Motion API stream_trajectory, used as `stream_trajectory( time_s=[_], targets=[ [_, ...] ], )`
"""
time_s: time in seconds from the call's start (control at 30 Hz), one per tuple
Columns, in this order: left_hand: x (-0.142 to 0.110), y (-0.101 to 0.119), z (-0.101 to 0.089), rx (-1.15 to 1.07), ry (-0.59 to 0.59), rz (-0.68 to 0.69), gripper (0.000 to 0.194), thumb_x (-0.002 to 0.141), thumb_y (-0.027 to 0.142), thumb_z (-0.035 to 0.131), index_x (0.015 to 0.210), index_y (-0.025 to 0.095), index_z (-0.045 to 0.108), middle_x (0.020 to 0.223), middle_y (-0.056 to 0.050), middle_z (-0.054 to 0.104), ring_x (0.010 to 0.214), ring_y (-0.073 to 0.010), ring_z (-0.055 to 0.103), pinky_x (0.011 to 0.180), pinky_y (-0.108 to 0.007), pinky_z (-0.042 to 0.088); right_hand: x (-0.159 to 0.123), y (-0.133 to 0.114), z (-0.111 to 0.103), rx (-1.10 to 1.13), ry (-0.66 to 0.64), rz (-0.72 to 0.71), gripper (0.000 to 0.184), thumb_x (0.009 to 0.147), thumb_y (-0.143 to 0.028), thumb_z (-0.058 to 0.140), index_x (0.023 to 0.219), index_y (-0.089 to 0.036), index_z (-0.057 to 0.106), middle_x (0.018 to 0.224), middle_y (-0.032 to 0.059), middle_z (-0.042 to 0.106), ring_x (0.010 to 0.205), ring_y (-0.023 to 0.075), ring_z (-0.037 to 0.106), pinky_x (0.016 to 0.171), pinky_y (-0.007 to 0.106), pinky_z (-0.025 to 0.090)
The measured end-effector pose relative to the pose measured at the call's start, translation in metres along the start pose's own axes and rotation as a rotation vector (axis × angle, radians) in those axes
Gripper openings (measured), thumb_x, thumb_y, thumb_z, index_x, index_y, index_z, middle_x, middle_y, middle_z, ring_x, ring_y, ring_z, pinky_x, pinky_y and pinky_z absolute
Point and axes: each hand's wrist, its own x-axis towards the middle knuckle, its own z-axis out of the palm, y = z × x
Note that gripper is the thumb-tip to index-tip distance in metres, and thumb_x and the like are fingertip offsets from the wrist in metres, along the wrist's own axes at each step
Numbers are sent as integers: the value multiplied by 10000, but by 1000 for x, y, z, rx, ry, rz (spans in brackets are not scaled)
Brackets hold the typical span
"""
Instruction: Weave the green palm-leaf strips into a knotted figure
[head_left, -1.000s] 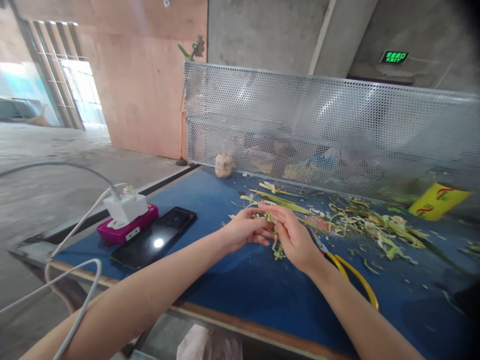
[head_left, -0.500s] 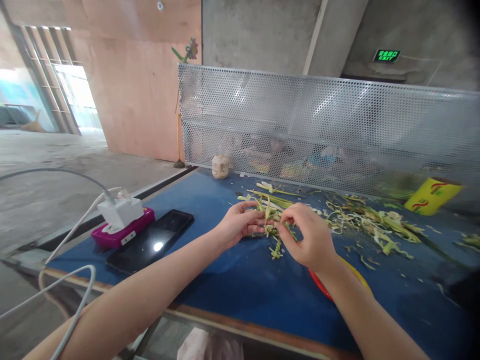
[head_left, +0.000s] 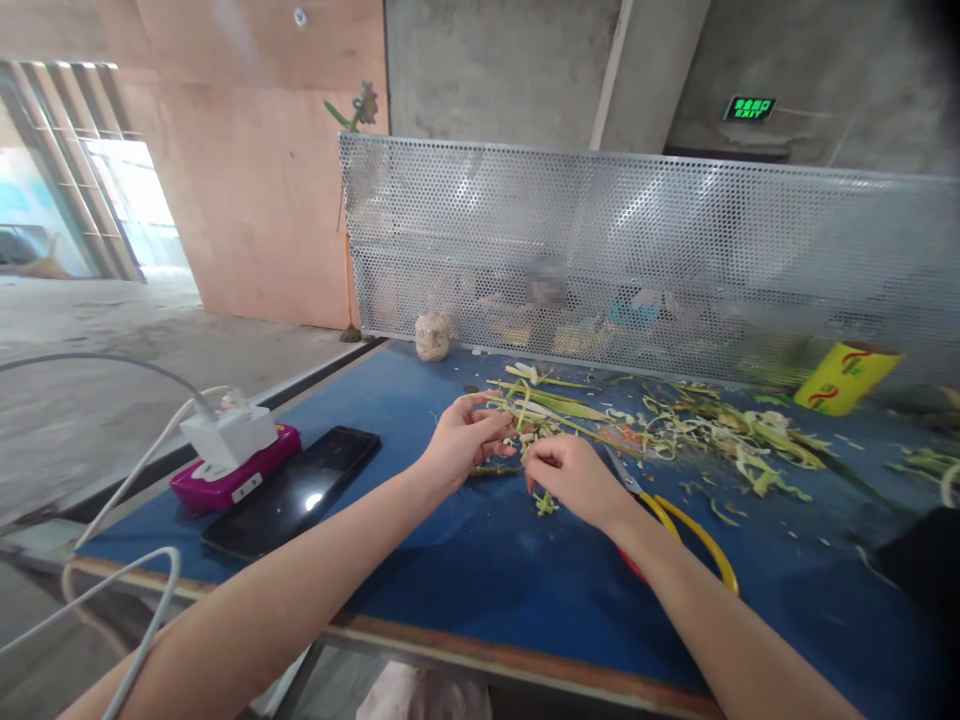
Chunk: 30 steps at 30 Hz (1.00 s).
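Over the middle of the blue tabletop (head_left: 450, 560), my left hand (head_left: 461, 440) has its thumb and fingers closed on thin green plant strips (head_left: 519, 398). Just to the right and slightly nearer, my right hand (head_left: 566, 478) is pinched, its fingertips turned down among the strips. Whatever sits between those fingertips is too small to make out. A small green scrap (head_left: 546, 504) lies under the right fingers. Beside the right forearm rest scissors (head_left: 701, 535) with yellow and red handles, partly hidden by that arm.
A heap of peeled plant scraps (head_left: 739, 440) spreads right of my hands. Left are a black phone (head_left: 296, 490) and a purple power strip (head_left: 214, 488) with cables. A yellow roll (head_left: 844, 378) and a pale lump (head_left: 433, 337) stand near the perforated metal screen (head_left: 637, 220).
My hands were pressed together at first, then parted. The right hand has shifted left and down into a pinch, uncovering the scissors again. The whole view has swung slightly right.
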Motion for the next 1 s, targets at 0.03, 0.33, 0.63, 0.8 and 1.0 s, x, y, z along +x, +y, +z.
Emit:
stream_trajectory(
  time_s=[0.03, 0.33, 0.63, 0.8, 1.0],
  targets=[
    [0, 0, 0, 1, 13, 4, 279, 711, 44, 593, 952, 121, 476, 573, 22, 579, 533, -107, 605, 449, -187, 506, 0, 0, -1, 12, -30, 2, 224, 663, -167, 437, 456, -162, 522, 425, -28, 431, 440, 88, 400, 451, 207, 290],
    [1, 2, 0, 20, 31, -9, 236, 725, 33, 571, 926, 107, 473, 633, -25, 610, 571, -126, 629, 450, -184, 499, 0, 3, 0, 52, -34, 13, 273, 782, -301, 429, 603, -159, 579, 455, -27, 444, 434, 95, 408, 448, 218, 313],
    [-2, -4, 1, 26, -24, -4, 303, 669, 82, 654, 919, 119, 488, 614, -10, 615, 523, -108, 604, 442, -187, 505, 1, 6, 4, -92, 124, -63, 290, 813, -350, 423, 714, -176, 632, 593, 21, 591, 508, 124, 475, 505, 235, 336],
    [-2, -4, 2, 26, -26, 10, 308, 669, 90, 657, 922, 125, 485, 593, 4, 604, 518, -100, 595, 449, -187, 513, 0, 3, 1, -199, 221, 9, 341, 803, -421, 434, 587, -186, 554, 490, 2, 521, 450, 118, 431, 469, 236, 286],
    [-3, -4, 2, 22, -26, 27, 322, 680, 75, 636, 958, 126, 483, 585, 18, 595, 503, -92, 583, 429, -185, 509, 3, 2, 3, 305, -16, 65, 387, 805, -351, 416, 460, -176, 440, 390, -34, 402, 388, 80, 361, 438, 221, 280]
  ],
)
